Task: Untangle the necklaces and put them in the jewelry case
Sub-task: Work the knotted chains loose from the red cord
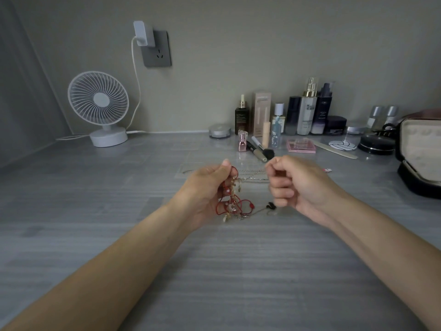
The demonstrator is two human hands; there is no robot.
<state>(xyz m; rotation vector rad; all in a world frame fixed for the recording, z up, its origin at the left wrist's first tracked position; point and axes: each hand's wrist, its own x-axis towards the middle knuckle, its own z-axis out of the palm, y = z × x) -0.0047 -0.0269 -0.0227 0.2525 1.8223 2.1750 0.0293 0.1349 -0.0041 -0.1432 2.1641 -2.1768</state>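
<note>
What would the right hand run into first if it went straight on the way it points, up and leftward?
Probably the red-cord tangle gripped in the left hand; only the silver chains that the right hand seems to pinch span the gap. Depth is unclear.

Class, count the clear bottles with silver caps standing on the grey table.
2. They stand side by side at the back wall, far right: the left clear silver-capped bottle and the right one, beside the open beige-lined jewelry case, which may hide more.
</note>
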